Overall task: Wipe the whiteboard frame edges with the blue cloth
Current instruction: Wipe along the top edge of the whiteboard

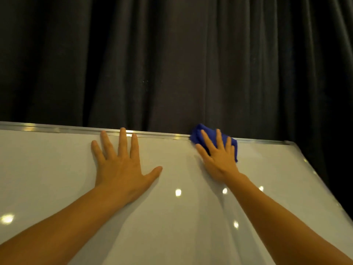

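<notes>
Hands, two: left hand (122,165) flat, fingers spread, holding nothing, on one whiteboard (57,178); right hand (219,155) flat, pressing one blue cloth (198,133) onto silver top frame edge (57,128), 2 o'clock from left. Dark curtain (172,54) behind.
</notes>
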